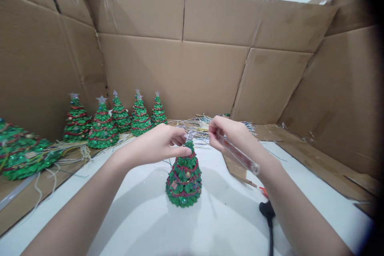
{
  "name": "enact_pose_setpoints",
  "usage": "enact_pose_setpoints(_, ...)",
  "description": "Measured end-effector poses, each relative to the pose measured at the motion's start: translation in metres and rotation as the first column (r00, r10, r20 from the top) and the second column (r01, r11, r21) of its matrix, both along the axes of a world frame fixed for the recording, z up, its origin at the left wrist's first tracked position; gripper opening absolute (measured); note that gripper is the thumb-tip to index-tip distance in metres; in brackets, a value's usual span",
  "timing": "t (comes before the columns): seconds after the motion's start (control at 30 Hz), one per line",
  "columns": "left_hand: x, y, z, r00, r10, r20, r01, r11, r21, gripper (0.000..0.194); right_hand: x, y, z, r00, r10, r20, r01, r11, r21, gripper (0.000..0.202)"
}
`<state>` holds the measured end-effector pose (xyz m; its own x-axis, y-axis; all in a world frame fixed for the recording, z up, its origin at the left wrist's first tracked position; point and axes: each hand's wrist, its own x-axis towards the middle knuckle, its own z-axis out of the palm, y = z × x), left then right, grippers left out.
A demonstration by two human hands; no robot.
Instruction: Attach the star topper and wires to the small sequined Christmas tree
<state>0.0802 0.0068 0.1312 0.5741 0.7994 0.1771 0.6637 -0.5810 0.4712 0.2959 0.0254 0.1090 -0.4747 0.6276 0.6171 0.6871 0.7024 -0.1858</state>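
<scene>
A small green Christmas tree (183, 182) with red garlands, gold baubles and a clear star on top stands upright on the white table. My left hand (163, 142) is closed at its upper part, the thumb against the front just below the star and the other fingers curled behind. To the right of the star, my right hand (229, 132) is closed in a pinch. A clear, slim tube (237, 153) with a reddish tint sticks out of it, slanting down toward my wrist. The tips of the right fingers are partly hidden.
Several similar trees (103, 128) stand at the back left, and another tree (25, 150) lies tilted at the left edge. Loose thin wires (201, 122) are heaped at the back. Cardboard walls (168, 72) surround the table. A black cable (270, 224) with an orange tip lies by my right forearm.
</scene>
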Motion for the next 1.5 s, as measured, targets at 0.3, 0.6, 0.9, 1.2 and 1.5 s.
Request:
enact_pose_setpoints(0.3,-0.018,-0.001,0.010,0.989,0.119,-0.085,-0.112,0.991,0.075,0.031,0.011,0.025,-0.003,0.986,-0.055,0.157,0.081,0.984,-0.162,0.018)
enact_pose_setpoints(0.6,0.001,-0.010,0.007,0.990,0.118,0.081,-0.127,0.984,0.121,0.034,0.022,0.058,-0.020,0.850,-0.214,0.481,0.393,0.866,-0.309,0.016)
enact_pose_setpoints(0.9,0.016,-0.004,-0.005,0.982,0.187,0.008,-0.183,0.954,0.237,0.032,0.054,0.086,-0.027,0.735,-0.356,0.578,0.612,0.716,-0.337,0.017)
enact_pose_setpoints(1.2,0.004,-0.004,0.002,0.987,0.156,-0.043,-0.143,0.966,0.214,0.031,0.093,0.101,-0.029,0.649,-0.409,0.641,0.742,0.526,-0.415,0.005)
enact_pose_setpoints(1.5,-0.022,-0.005,0.015,0.977,0.209,-0.029,-0.203,0.968,0.145,0.031,0.120,0.107,-0.040,0.628,-0.435,0.645,0.774,0.429,-0.466,0.017)
